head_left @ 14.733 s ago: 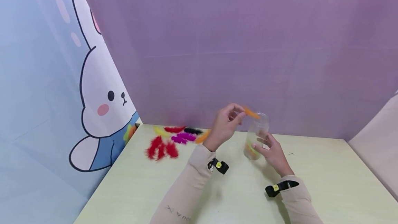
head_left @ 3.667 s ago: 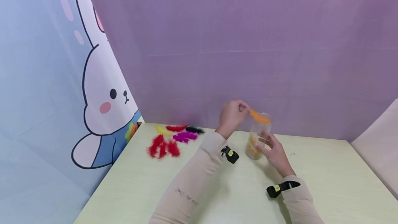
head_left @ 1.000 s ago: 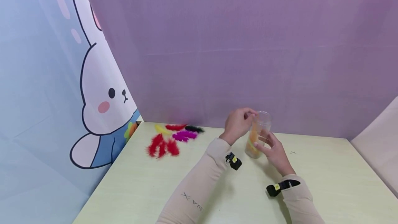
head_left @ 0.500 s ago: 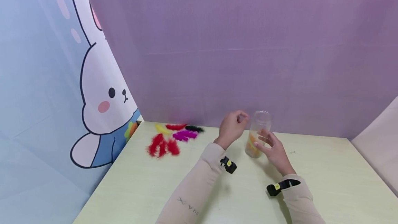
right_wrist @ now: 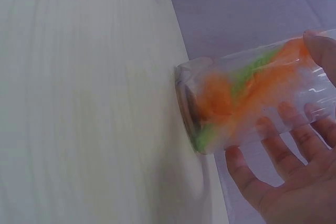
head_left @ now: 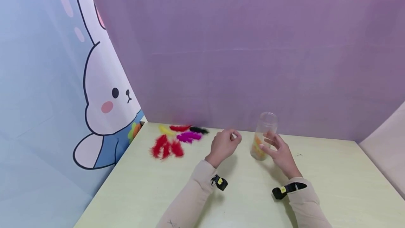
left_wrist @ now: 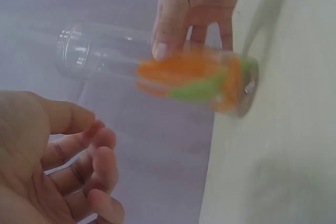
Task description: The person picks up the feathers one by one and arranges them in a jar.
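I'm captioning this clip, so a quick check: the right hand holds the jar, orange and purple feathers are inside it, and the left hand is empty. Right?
One slip: the feathers inside the jar are orange and green, not orange and purple, as the left wrist view shows. The right hand does hold the jar, and the left hand is empty.

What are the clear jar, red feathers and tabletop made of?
Clear jar: probably plastic, glossy; transparent wall with bright highlights, though glass isn't ruled out.
Red feathers: likely dyed down or a synthetic copy, matte; fluffy, frayed edges.
Tabletop: pale wood or wood-look laminate, low sheen; faint streaky grain in the right wrist view.
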`<state>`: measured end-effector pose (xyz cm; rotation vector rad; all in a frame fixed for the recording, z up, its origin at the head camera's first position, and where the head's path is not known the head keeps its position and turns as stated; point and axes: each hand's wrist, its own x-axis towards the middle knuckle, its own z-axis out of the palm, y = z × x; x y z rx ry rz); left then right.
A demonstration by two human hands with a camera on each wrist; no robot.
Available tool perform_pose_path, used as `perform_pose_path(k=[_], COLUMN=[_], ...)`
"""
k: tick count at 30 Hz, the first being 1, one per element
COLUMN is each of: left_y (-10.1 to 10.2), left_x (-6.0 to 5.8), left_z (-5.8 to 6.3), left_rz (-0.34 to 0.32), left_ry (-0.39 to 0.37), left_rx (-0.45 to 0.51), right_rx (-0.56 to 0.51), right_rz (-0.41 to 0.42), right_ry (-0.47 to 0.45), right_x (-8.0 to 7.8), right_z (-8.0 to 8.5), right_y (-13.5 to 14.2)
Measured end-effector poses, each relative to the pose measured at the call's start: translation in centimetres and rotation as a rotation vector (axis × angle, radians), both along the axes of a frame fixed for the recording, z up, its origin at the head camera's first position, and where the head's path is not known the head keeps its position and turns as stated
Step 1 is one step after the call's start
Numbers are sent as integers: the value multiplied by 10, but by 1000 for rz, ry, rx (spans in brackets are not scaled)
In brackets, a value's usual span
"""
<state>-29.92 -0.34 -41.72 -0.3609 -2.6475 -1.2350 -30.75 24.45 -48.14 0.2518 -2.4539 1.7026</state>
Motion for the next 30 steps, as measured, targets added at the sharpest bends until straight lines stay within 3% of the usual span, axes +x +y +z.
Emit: perform_pose_path(k=[11, 24, 30], left_y=[-61, -139, -171], left_x=[15, 11, 9], left_z=[-21, -19, -16], left_rz=[9, -8, 39], left_ry=[-19, -33, -147], left_rx=[-141, -379, -439], right_rx=[-12, -3, 7], right_rz=[6, 0, 0], right_ry=[-4, -1, -2], right_x=[0, 2, 3], right_z=[3, 3, 4], right_y=[0, -1, 0])
